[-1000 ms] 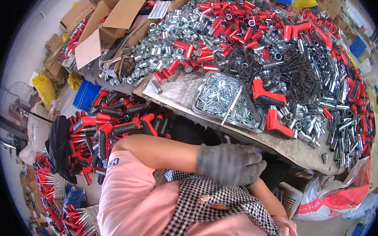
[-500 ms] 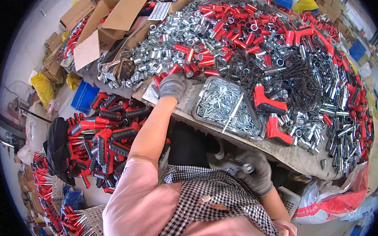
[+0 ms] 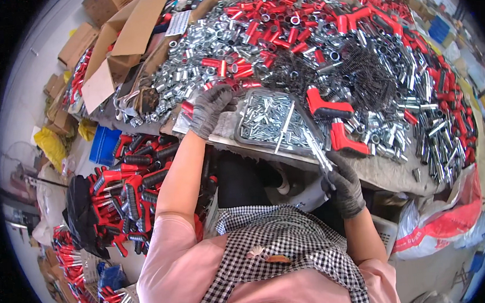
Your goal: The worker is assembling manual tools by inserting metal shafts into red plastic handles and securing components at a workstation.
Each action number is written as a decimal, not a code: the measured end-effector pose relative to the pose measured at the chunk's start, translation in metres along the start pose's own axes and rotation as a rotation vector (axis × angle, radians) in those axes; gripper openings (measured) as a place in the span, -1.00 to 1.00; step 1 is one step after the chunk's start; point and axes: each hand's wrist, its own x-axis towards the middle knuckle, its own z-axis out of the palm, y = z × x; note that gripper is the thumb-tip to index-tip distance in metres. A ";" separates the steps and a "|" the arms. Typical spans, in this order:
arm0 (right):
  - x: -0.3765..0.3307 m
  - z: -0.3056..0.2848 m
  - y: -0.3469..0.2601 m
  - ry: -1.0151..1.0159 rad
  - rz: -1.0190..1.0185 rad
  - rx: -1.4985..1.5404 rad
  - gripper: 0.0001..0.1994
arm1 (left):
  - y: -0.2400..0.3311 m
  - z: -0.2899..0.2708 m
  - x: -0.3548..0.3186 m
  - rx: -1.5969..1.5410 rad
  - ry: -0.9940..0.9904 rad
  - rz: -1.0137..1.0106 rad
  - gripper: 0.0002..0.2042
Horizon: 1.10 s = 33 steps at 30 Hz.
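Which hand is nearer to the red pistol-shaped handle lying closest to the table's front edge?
Right. The right hand is just on the person's side of the handle; the left hand is farther off, at the left side of the tray.

A tray point(image 3: 251, 143) of pins point(image 3: 268, 117) sat at the near edge of the bench point(image 3: 403, 177), handles point(image 3: 328, 107) on its right, springs point(image 3: 370, 73) and tubes point(image 3: 293, 36) behind.

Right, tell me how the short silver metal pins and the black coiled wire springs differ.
The short silver metal pins are bright and straight; the black coiled wire springs are dark and wound. The pins lie in a shallow tray; the springs form a tangle outside it. Both are heaped.
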 end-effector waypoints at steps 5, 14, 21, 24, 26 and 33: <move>0.003 0.003 -0.010 -0.003 -0.065 -0.070 -0.57 | -0.020 0.048 0.025 0.438 -0.010 -0.220 -0.66; 0.008 0.015 -0.023 0.029 -0.137 -0.345 -0.62 | -0.044 0.043 0.052 -0.155 -0.021 -0.179 -0.74; 0.099 0.044 -0.018 -0.051 -0.426 -0.244 -0.65 | -0.007 0.061 0.038 -0.471 -0.151 -0.369 -0.75; 0.138 0.061 -0.020 -0.021 -0.179 0.141 -0.56 | 0.003 0.067 0.024 -0.455 -0.202 -0.346 -0.71; 0.159 0.060 -0.009 -0.069 -0.179 0.193 -0.57 | 0.006 0.074 0.019 -0.472 -0.217 -0.382 -0.69; 0.190 0.067 0.021 -0.240 -0.009 0.416 -0.70 | -0.003 0.076 0.012 -0.737 -0.265 -0.556 -0.68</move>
